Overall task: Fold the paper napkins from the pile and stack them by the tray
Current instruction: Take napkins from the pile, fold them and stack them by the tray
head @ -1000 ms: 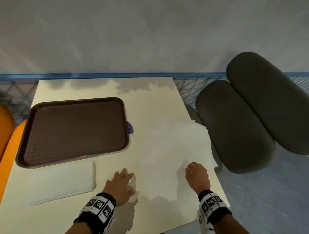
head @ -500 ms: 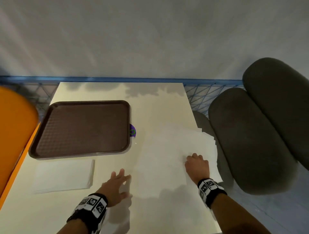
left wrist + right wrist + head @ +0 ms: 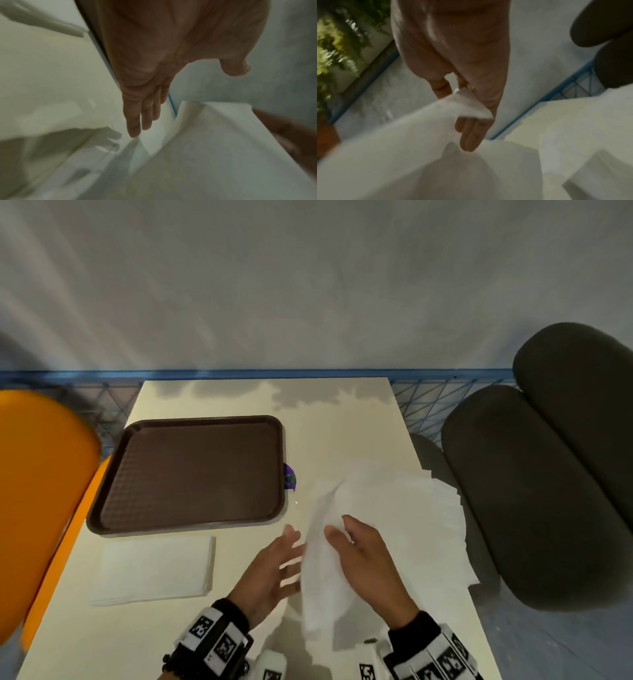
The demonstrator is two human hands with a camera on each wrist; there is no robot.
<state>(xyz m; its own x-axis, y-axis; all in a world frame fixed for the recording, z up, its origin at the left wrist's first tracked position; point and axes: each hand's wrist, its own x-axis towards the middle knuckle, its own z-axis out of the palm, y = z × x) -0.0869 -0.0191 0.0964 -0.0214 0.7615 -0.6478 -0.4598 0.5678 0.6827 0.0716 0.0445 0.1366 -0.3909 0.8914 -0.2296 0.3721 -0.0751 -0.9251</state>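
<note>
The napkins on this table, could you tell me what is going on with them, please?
A person is folding them. The right hand pinches one napkin lifted off the loose pile, while the left hand reaches toward it with open fingers. A folded stack already lies beside the brown tray.

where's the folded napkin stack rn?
In the head view, the folded stack lies flat on the table at the lower left, just in front of the brown tray and left of the left hand.
</note>
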